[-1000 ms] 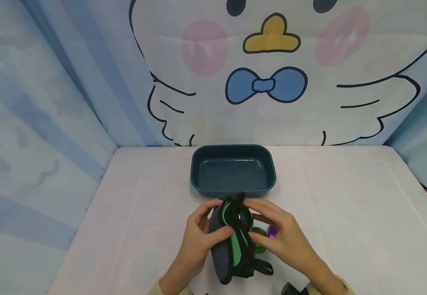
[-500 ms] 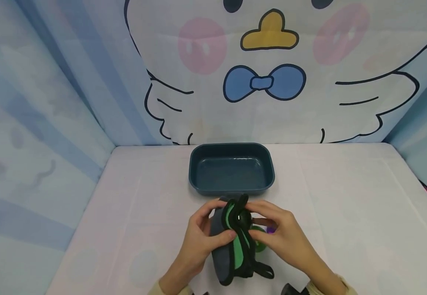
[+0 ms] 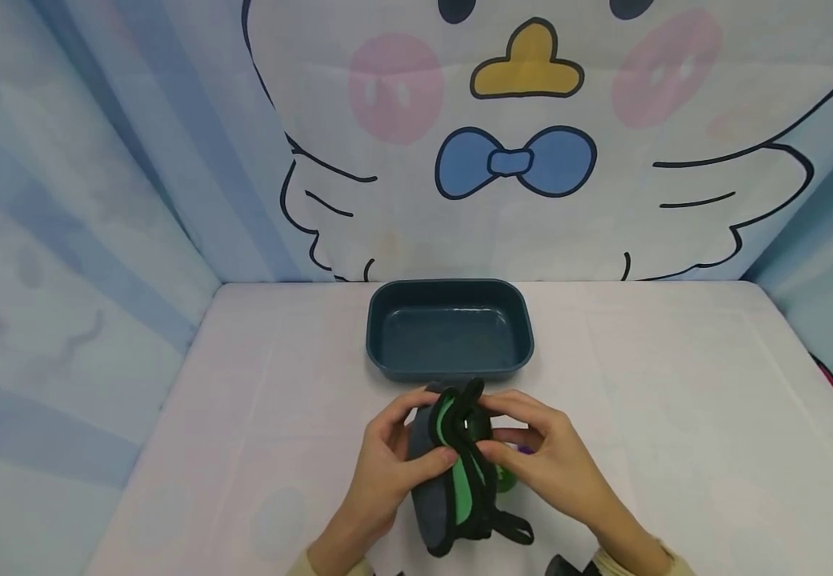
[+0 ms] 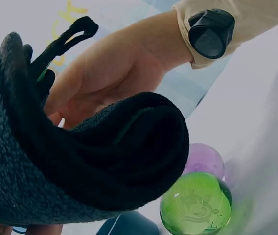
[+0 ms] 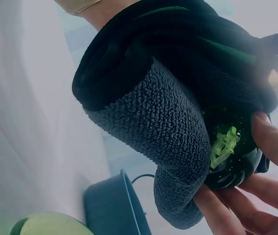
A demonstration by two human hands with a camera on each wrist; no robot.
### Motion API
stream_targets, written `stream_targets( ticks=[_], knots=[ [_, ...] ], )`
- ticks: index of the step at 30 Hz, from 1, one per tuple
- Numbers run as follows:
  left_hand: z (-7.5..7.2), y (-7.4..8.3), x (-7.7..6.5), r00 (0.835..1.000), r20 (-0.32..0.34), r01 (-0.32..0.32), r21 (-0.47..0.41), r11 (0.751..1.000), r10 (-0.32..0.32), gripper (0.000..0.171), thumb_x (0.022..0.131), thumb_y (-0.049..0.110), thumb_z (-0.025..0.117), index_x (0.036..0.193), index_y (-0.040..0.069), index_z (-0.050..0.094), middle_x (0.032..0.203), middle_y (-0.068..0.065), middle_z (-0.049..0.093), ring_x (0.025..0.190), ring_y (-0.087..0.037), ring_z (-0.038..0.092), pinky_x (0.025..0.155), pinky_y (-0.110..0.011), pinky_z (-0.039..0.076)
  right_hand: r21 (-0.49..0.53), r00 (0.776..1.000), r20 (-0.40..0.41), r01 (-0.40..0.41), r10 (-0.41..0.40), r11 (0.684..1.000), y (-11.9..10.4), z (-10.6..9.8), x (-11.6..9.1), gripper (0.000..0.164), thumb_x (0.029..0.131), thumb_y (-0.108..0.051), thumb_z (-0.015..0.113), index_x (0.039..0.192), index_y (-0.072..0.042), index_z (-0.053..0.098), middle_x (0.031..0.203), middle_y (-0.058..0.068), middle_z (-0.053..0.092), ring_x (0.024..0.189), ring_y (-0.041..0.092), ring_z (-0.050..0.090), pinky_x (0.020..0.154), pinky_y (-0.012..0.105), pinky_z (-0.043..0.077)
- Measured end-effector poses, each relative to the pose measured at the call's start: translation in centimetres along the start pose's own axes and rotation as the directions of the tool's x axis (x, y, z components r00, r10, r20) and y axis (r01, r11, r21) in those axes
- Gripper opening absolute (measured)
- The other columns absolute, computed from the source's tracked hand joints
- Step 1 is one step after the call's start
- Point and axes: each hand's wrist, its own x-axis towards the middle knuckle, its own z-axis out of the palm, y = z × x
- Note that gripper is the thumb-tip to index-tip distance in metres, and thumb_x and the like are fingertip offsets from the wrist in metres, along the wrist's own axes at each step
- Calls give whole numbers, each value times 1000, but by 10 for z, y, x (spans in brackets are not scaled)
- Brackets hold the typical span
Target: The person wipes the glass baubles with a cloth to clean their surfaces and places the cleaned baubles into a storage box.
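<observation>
Ideally, the left hand (image 3: 390, 466), gripping the folded slate-grey, black-and-green fabric bundle (image 3: 429, 508), braces it while the right hand (image 3: 551, 458), pinching the glossy dark plastic-looking ball (image 5: 234, 157) between both hands, presses evenly lest it slip

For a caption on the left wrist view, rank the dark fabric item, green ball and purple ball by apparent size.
1. Dark fabric item, clearly largest.
2. Green ball.
3. Purple ball, partly hidden and apparently farther back, so which ball is truly bigger is unsure.
</observation>
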Motion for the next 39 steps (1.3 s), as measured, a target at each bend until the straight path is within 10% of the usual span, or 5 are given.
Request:
stream_targets(
  ticks=[19, 39],
  knots=[
    [0, 4, 0, 998, -50, -40, 51, 998, 42, 55, 79, -1, 80, 129, 3, 58, 140, -12, 50, 113, -28, 58, 90, -33, 57, -21, 999, -31, 20, -20, 1000, -3, -2, 2, 48, 88, -8, 74, 133, -5, 61, 132, 14, 60, 118, 8, 62, 87, 29, 58],
    [-24, 11, -18, 968, -245, 80, 116, 990, -50, 54, 77, -3, 79, 127, 8, 59, 133, -9, 52, 110, -27, 59, 93, -29, 55, -46, 996, -90, 4, -8, 999, 1, -4, 28, 43, 90, -16, 74, 131, -8, 63, 125, 6, 65, 114, 14, 61, 88, 25, 57]
  ],
)
